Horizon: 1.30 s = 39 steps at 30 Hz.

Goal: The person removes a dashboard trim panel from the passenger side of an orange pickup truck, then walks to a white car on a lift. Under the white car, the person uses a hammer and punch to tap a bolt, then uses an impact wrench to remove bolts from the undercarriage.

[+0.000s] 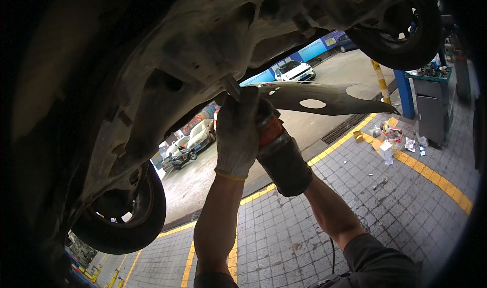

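Observation:
Overhead is the dirty underside of a raised car [187,60]. My left hand [237,136], in a pale knit glove, is closed around the front end of an orange and black impact wrench [279,158]. A metal socket [232,87] sticks up past my fingers and meets the underside. My right forearm [332,207] reaches up behind the wrench's dark rear end; the body of the tool hides my right hand and its grip. Just beyond the tool, a thin curved panel [329,99] with oval holes hangs down from the car.
The car's wheels [119,212] hang at left and upper right. A blue lift post [404,93] stands right, beside a dark tool cart [431,105]. Boxes and packets [390,141] litter the tiled floor [329,186] near yellow lines. Parked cars [295,71] stand farther off.

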Motion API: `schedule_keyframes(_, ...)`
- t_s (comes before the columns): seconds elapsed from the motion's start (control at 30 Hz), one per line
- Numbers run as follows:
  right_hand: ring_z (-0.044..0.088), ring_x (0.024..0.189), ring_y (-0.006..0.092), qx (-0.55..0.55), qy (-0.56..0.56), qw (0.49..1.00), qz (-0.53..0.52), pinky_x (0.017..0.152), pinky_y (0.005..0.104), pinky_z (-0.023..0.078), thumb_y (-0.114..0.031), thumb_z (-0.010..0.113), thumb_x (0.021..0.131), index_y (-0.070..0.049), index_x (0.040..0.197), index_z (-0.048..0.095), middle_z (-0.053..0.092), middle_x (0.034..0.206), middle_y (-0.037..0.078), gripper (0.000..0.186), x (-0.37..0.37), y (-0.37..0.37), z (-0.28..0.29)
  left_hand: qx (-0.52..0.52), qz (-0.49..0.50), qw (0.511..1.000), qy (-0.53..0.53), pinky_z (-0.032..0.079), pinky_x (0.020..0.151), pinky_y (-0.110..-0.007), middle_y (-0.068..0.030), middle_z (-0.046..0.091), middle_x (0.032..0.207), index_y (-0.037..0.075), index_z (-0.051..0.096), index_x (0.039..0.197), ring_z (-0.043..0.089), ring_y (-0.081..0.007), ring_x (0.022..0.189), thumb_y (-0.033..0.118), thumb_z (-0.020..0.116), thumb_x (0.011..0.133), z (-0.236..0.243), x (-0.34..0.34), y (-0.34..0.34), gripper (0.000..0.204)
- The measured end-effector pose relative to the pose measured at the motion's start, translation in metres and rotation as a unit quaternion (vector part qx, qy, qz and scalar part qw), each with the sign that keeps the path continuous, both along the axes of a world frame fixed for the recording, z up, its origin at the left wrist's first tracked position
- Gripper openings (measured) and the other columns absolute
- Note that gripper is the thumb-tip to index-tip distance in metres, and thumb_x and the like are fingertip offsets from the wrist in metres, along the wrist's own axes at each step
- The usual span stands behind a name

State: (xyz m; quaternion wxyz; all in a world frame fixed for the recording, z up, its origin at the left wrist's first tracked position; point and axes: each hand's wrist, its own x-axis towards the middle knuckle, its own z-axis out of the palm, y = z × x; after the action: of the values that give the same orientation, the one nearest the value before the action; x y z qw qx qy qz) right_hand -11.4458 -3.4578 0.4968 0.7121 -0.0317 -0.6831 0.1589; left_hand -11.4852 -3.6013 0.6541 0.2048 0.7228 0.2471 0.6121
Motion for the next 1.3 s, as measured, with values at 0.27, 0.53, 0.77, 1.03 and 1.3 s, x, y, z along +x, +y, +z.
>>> schedule_keyframes(0.27,0.070,0.116,0.0178,-0.019,-0.015,1.000,-0.016,0.100,0.0334,0.062,-0.021,0.061,0.111,-0.007,0.142,0.057,0.068,0.132,0.008,0.034,0.008,-0.005,0.003,-0.007,-0.014,1.000,-0.005,0.056,0.076,-0.032,-0.0042,0.069,0.089,0.005,0.067,0.107,0.067,-0.0146,0.082,0.028,0.070,0.107,0.002,0.008,0.005,0.024)
schedule_keyframes(0.53,0.069,0.111,0.0164,0.018,-0.035,0.988,-0.147,0.098,0.0319,0.061,-0.022,0.061,0.111,-0.008,0.140,0.058,0.069,0.126,0.007,0.032,0.007,-0.016,0.005,-0.001,-0.084,0.996,0.012,0.062,0.070,-0.036,-0.0075,0.066,0.080,0.004,0.058,0.105,0.071,-0.0196,0.069,0.024,0.065,0.109,0.006,-0.004,-0.001,0.022)
schedule_keyframes(0.77,0.070,0.113,0.0171,-0.033,0.016,0.999,0.009,0.101,0.0335,0.062,-0.027,0.063,0.110,-0.008,0.139,0.058,0.070,0.126,0.007,0.035,0.007,-0.011,0.007,-0.023,-0.073,0.997,0.006,0.060,0.077,-0.034,-0.0072,0.066,0.086,0.004,0.062,0.106,0.070,-0.0181,0.078,0.028,0.067,0.109,0.008,0.001,0.000,0.024)
schedule_keyframes(1.03,0.071,0.113,0.0174,-0.011,-0.006,1.000,-0.018,0.100,0.0351,0.063,-0.024,0.060,0.112,-0.007,0.137,0.059,0.071,0.128,0.009,0.030,0.020,-0.018,0.005,-0.012,-0.101,0.995,0.005,0.060,0.067,-0.036,-0.0064,0.062,0.074,0.005,0.056,0.100,0.067,-0.0181,0.067,0.024,0.064,0.110,0.010,0.002,0.010,0.023)
schedule_keyframes(1.3,0.071,0.113,0.0189,-0.087,0.036,0.986,0.138,0.098,0.0355,0.063,-0.029,0.059,0.113,-0.006,0.135,0.060,0.071,0.127,0.009,0.032,0.022,-0.021,0.006,-0.018,-0.090,0.996,-0.008,0.058,0.072,-0.033,-0.0031,0.063,0.083,0.007,0.064,0.107,0.065,-0.0140,0.074,0.031,0.069,0.109,0.010,-0.002,0.011,0.024)
